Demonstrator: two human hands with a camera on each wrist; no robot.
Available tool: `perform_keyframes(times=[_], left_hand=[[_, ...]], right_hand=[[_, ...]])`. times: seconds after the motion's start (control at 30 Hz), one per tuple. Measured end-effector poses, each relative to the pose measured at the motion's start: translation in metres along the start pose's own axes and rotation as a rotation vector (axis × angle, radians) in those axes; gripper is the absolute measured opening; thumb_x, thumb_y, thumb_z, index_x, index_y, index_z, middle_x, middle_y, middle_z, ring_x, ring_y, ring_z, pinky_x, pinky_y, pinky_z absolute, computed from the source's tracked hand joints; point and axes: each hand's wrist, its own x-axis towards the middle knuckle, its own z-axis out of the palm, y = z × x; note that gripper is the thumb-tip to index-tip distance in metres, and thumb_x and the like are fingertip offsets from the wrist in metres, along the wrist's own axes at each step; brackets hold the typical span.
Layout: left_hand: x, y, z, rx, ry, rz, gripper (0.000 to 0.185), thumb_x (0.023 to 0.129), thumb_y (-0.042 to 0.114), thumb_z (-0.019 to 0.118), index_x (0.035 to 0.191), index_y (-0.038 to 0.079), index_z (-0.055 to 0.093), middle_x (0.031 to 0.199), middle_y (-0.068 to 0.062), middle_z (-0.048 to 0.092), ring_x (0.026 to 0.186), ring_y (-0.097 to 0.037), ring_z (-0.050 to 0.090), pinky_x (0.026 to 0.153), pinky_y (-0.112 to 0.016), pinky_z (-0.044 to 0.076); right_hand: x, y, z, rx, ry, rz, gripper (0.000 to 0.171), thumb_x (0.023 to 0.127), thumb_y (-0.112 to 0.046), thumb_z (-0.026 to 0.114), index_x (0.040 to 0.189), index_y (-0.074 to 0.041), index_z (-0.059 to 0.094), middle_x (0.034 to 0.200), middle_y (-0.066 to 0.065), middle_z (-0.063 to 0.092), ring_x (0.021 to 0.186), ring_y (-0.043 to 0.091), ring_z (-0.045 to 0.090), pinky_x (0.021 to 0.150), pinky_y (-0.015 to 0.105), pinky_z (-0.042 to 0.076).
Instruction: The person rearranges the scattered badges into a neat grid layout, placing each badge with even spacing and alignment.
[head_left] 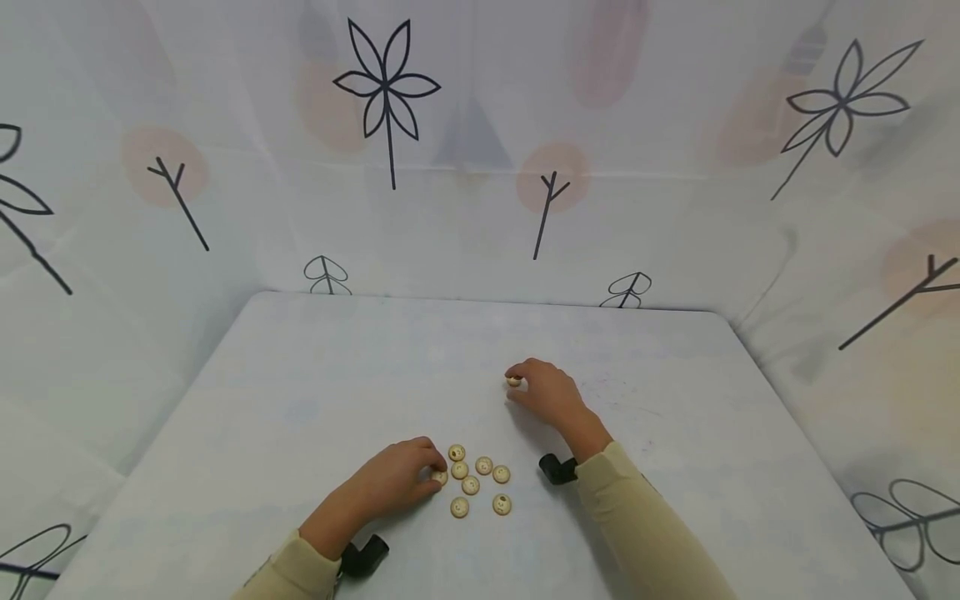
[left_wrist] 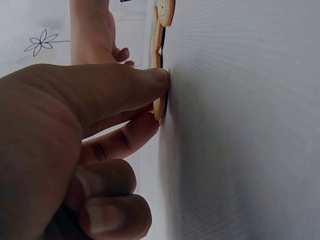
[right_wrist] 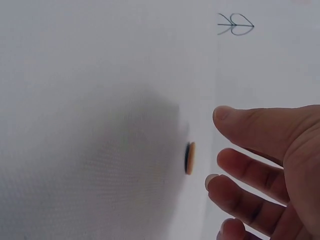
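Pinching a wooden disc [head_left: 439, 477] at the cluster [head_left: 477, 482]'s left edge, the left hand [head_left: 397, 483] could nudge neighbours. Beyond the cluster, the right hand [head_left: 547, 393] hovers loose-fingered beside a lone disc [right_wrist: 189, 158], not gripping; a brush might slide it.

Head view: we look from above and behind both forearms, forward and down across the white table [head_left: 300, 375] to the patterned backdrop [head_left: 465, 125]; it is the widest and farthest view.
Left wrist view: we sit right behind the left hand [left_wrist: 65, 145], very near, looking along the tabletop, which stands rotated as an upright plane on the right.
Right wrist view: we sit just behind the right hand [right_wrist: 270, 165], close to the table, equally rotated, facing the backdrop.
Shared, head and left wrist: the left hand, the wooden discs [head_left: 476, 479] [left_wrist: 161, 50], and the right hand.
Shared, head and right wrist: the lone disc [head_left: 513, 381] [right_wrist: 189, 158] by the right hand [head_left: 547, 393].
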Motion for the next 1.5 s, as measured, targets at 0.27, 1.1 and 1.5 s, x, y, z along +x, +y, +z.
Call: perform_keyframes(times=[0.27, 1.1, 1.5], left_hand=[[-0.001, 0.001, -0.002, -0.007, 0.001, 0.005, 0.018, 0.089, 0.023, 0.069, 0.104, 0.013, 0.073, 0.102, 0.004, 0.064, 0.094, -0.013, 0.063, 0.086, -0.034, 0.052], [-0.001, 0.003, -0.002, 0.000, -0.005, -0.006, 0.018, 0.089, 0.024, 0.069, 0.104, 0.015, 0.072, 0.102, 0.005, 0.064, 0.093, -0.012, 0.062, 0.086, -0.034, 0.052], [-0.001, 0.003, -0.002, -0.005, -0.012, -0.019, 0.018, 0.089, 0.025, 0.069, 0.104, 0.015, 0.072, 0.102, 0.005, 0.064, 0.094, -0.012, 0.062, 0.087, -0.036, 0.052]], right_hand=[[-0.009, -0.008, -0.002, -0.016, -0.012, -0.046, 0.030, 0.089, -0.026, 0.070, 0.118, -0.020, 0.068, 0.115, 0.000, 0.066, 0.109, 0.022, 0.062, 0.091, 0.042, 0.051], [-0.036, -0.023, -0.002, -0.014, -0.059, -0.115, 0.031, 0.088, -0.029, 0.071, 0.117, -0.022, 0.068, 0.133, 0.003, 0.061, 0.130, 0.026, 0.052, 0.102, 0.049, 0.044], [-0.048, -0.027, 0.001, -0.004, -0.094, -0.144, 0.031, 0.086, -0.030, 0.073, 0.115, -0.021, 0.069, 0.120, -0.002, 0.066, 0.113, 0.022, 0.061, 0.094, 0.045, 0.049]])
